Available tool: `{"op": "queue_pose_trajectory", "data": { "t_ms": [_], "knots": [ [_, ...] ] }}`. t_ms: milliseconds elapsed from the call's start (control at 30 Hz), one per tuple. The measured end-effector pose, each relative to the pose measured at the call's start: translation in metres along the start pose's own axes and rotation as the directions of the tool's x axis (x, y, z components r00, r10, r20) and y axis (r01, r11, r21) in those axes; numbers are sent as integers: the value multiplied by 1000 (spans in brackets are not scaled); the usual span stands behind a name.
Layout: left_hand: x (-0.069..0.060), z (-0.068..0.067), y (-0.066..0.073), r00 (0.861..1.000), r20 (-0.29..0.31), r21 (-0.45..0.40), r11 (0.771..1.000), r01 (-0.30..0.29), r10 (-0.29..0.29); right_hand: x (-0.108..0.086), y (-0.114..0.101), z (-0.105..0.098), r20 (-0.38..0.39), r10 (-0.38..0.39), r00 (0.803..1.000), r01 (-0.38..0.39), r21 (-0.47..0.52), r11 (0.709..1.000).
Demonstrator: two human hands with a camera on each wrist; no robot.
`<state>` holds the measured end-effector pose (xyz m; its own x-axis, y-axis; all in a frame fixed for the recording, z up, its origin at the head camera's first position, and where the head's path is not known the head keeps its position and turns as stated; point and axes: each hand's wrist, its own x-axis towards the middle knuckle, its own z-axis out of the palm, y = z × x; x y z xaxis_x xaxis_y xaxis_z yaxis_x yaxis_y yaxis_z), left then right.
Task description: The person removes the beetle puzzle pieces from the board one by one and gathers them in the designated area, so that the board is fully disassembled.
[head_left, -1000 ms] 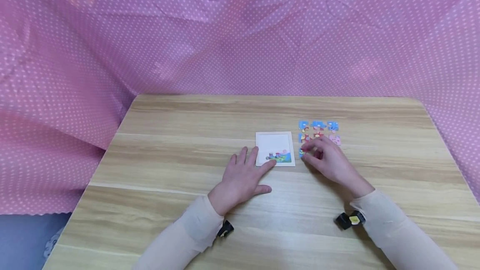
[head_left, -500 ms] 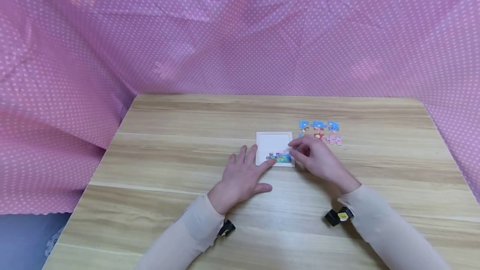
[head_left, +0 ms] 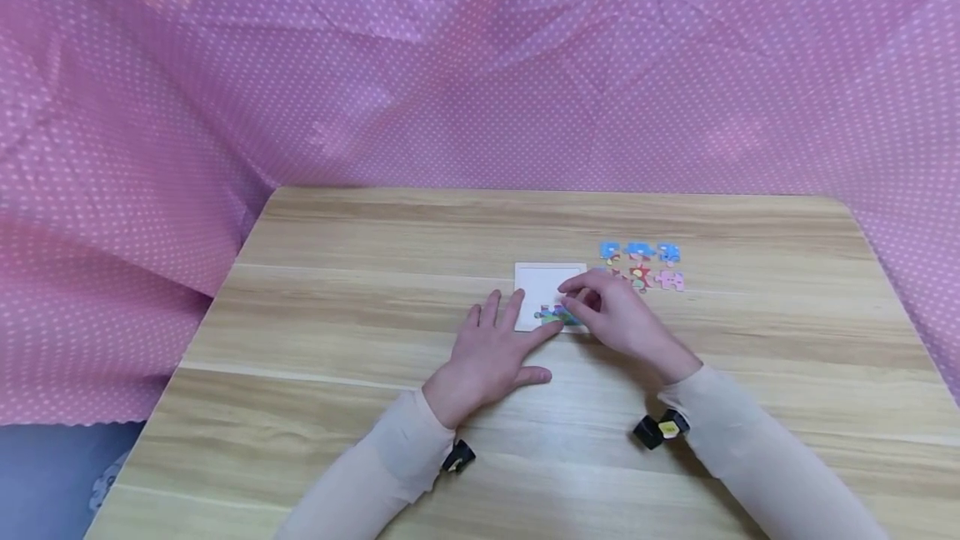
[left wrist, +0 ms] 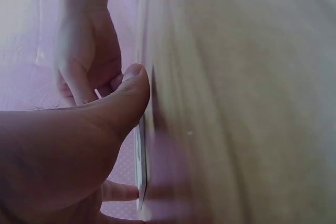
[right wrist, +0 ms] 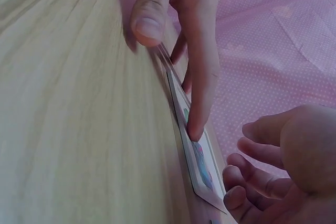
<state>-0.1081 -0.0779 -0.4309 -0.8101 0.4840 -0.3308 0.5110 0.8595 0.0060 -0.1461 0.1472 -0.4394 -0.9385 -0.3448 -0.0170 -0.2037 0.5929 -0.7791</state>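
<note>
A small square puzzle tray [head_left: 534,282] with a pale rim lies on the table. Colourful jigsaw pieces [head_left: 552,316] are set along its near side. My left hand [head_left: 487,357] lies flat with spread fingers at the tray's left and near edges, index fingertip by the set pieces. Over the tray's right part, my right hand [head_left: 618,315] pinches a jigsaw piece between thumb and index finger; the fingers hide most of it. The right wrist view shows the left index fingertip touching the tray [right wrist: 210,195] beside the pieces.
Loose jigsaw pieces [head_left: 640,250] lie in two rows right of the tray, the nearer row partly behind the right hand. Wood-grain table [head_left: 360,273] surrounds the tray. A pink dotted curtain [head_left: 480,90] hangs behind the table's far edge.
My right hand has taken a jigsaw piece from the nearest row and carried it left over the tray. The left hand has stayed nearly still on the tray's edge.
</note>
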Motion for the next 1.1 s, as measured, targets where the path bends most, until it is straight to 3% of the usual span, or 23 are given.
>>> {"op": "queue_pose_trajectory", "data": {
  "t_ms": [333, 600, 800, 1100],
  "knots": [
    [7, -3, -14, 1000, 6, 2, 1000, 30, -30, 6, -1, 3, -8, 31, 999, -31, -17, 999],
    [11, -4, -2, 998, -7, -25, 998, 58, -58, 16, -4, 3, 0, 42, 999, -42, -32, 999],
    [12, -4, 1, 997, 9, -12, 997, 74, -74, 28, -8, 4, 45, 47, 998, -44, -60, 997],
    [12, -4, 2, 998, 14, -8, 998, 62, -62, 43, -10, 3, 169, -36, 985, 50, -81, 995]
  ]
}}
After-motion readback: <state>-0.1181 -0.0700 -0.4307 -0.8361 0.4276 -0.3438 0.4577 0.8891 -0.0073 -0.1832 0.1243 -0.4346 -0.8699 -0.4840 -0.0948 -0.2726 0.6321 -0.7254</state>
